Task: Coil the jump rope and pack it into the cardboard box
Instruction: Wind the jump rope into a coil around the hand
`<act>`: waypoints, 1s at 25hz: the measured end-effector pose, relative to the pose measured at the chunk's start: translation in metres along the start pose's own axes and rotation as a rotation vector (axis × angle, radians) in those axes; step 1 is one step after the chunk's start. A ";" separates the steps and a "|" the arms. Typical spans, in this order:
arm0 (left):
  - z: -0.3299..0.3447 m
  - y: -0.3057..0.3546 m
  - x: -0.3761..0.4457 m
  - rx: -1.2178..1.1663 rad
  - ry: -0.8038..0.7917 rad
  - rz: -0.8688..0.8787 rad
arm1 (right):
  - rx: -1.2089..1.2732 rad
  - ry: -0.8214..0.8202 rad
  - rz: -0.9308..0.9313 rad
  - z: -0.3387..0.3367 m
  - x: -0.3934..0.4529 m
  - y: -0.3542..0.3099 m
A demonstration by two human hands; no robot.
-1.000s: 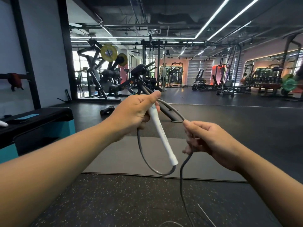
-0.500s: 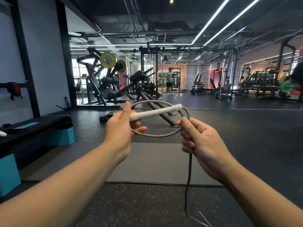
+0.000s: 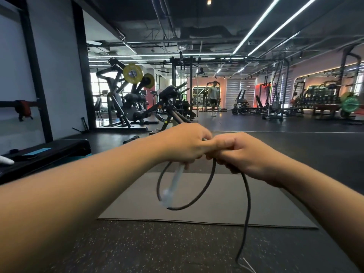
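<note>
Both hands meet in front of the person at chest height, knuckles touching. The left hand (image 3: 183, 143) has its grip closed tight around the jump rope (image 3: 199, 192), fingers curled under and the thumb lying along the top toward the other hand; from the underside of this fist the white handle (image 3: 174, 184) hangs down and slightly to the left, blurred at its lower end. The right hand (image 3: 242, 154) is likewise folded into a fist around the dark cord, the thumb pressed on top, just beside the left thumb. Between the two fists one loop of cord hangs in a rounded curve, leaving the left hand, sweeping down past the handle tip and rising to the right hand. A further length of cord leaves the bottom of the right fist and drops in a long line to the speckled floor (image 3: 157, 249), where a thin pale strand (image 3: 248, 265) lies at its end near the lower edge of the view. Under the hands lies a grey mat (image 3: 226, 205). To the left a black bench (image 3: 49, 152) with teal sides carries a small teal item. The cardboard box does not show in this view.
</note>
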State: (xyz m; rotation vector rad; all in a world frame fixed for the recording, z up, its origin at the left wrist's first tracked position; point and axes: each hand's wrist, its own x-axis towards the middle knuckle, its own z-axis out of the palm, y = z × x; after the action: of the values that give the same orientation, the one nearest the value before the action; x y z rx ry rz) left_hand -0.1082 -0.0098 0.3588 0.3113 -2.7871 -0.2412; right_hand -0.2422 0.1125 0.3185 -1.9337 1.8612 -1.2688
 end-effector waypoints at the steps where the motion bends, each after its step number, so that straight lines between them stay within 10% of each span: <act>1: -0.001 0.002 0.002 0.094 -0.034 0.001 | -0.003 0.003 -0.013 -0.003 -0.002 -0.001; 7: -0.023 -0.006 0.000 0.273 -0.130 -0.023 | 0.059 0.033 0.159 -0.014 -0.027 0.023; 11: -0.031 -0.030 -0.010 -0.557 -0.024 -0.129 | 0.148 0.169 0.258 -0.021 -0.044 0.039; 16: -0.014 -0.021 0.004 -1.577 0.481 -0.248 | 0.627 0.142 0.244 0.021 -0.031 0.053; 20: -0.010 -0.017 0.012 -1.833 0.886 -0.355 | 0.904 0.071 0.102 0.047 -0.027 0.047; 25: 0.024 -0.008 0.004 -1.933 0.984 -0.462 | 0.856 0.266 0.007 0.067 0.002 0.018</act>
State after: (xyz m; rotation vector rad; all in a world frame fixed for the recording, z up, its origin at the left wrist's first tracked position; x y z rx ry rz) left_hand -0.1190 -0.0155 0.3356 0.3282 -0.6788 -1.8785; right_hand -0.2118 0.0784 0.2663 -1.3282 1.0791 -1.9568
